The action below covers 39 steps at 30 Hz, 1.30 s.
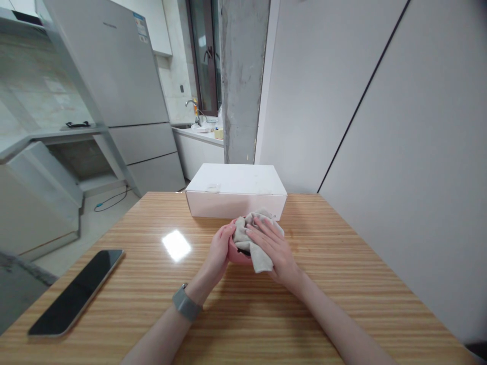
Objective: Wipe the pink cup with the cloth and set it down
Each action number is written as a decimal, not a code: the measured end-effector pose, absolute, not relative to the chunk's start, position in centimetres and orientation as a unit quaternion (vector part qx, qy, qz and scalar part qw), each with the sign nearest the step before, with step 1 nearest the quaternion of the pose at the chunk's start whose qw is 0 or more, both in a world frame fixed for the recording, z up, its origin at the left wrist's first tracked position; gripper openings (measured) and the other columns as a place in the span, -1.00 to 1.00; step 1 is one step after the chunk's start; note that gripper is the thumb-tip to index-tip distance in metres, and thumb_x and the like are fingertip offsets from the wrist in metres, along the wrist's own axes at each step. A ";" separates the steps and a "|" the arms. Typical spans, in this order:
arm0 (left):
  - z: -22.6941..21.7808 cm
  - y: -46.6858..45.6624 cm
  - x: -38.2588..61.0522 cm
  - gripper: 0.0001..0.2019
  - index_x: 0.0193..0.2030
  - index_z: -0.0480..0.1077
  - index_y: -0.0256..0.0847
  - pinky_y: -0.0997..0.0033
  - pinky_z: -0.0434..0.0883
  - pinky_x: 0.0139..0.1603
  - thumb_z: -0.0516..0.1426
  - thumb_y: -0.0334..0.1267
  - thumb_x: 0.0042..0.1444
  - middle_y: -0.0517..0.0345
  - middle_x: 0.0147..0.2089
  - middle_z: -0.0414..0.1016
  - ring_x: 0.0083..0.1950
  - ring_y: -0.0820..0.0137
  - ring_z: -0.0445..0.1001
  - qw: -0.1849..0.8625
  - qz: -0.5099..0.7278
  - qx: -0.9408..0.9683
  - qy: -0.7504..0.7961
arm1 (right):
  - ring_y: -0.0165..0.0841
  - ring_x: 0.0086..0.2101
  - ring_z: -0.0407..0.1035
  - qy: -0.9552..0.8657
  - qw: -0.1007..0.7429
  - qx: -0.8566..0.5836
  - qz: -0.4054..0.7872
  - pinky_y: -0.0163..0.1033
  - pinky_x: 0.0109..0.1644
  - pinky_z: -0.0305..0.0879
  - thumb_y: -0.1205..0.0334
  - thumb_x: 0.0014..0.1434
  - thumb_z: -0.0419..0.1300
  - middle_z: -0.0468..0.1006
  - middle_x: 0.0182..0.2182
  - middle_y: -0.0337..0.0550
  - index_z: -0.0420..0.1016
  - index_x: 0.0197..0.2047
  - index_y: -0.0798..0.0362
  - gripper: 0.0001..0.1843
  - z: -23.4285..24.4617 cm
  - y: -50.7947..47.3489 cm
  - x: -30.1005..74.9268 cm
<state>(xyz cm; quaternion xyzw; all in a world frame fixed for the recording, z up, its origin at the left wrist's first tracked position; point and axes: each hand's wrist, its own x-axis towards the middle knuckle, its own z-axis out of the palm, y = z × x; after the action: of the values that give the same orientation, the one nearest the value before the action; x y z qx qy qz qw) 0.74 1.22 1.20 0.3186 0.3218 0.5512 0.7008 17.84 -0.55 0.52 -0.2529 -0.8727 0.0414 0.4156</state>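
Between my hands is a pink object [238, 257] with a dark part at its top, mostly covered, so its kind cannot be made out. My left hand [219, 248] is closed around its left side and steadies it. A light grey cloth [262, 257] lies bunched over its top and hangs down the front. My right hand [274, 247] presses the cloth onto the object, fingers laid over the fabric. Both hands are just in front of a white box [236, 205].
A black-screened phone [78, 291] lies at the left of the wood-grain table [323, 304]. The white box stands at the table's far edge. A pale wall panel [380, 152] runs along the right side. Beyond are a fridge [114, 76] and a sink counter [201, 144].
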 end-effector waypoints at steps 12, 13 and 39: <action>1.6 1.5 0.0 -0.78 -0.30 0.49 -0.26 0.39 0.39 -0.07 0.09 -0.18 0.03 0.18 -0.34 0.60 -0.21 0.33 0.53 0.725 0.588 0.196 0.301 | -0.12 -0.12 0.49 -0.319 0.656 -0.366 0.577 -0.03 -0.04 0.41 -0.16 0.13 0.13 0.62 -0.20 -0.09 0.49 -0.07 0.05 -0.50 0.6 1.2 17.1; 1.7 1.4 0.0 -0.78 -0.31 0.49 -0.26 0.41 0.40 -0.11 0.08 -0.18 0.05 0.17 -0.34 0.60 -0.24 0.35 0.53 0.741 0.569 0.196 0.299 | -0.11 -0.13 0.50 -0.322 0.615 -0.349 0.629 -0.03 -0.05 0.42 -0.17 0.13 0.12 0.63 -0.23 -0.07 0.50 -0.09 0.06 -0.50 0.9 1.0 17.1; -0.8 1.9 -0.7 -0.40 0.34 -0.01 -0.12 0.13 -0.10 0.38 -0.01 -0.01 0.21 -0.02 0.36 0.01 0.38 0.21 0.02 0.389 0.557 0.587 0.441 | -0.28 -0.12 0.48 -0.114 0.564 -0.189 0.796 -0.18 0.01 0.40 0.20 0.27 -0.02 0.61 -0.16 -0.05 0.46 -0.03 0.16 -0.66 1.3 -0.1 15.4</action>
<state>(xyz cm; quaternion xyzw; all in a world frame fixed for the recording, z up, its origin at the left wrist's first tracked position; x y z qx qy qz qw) -0.74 1.87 -0.81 0.5865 0.4409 0.5570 0.3891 15.37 -0.09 1.32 -0.1886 -0.1139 0.7958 0.5640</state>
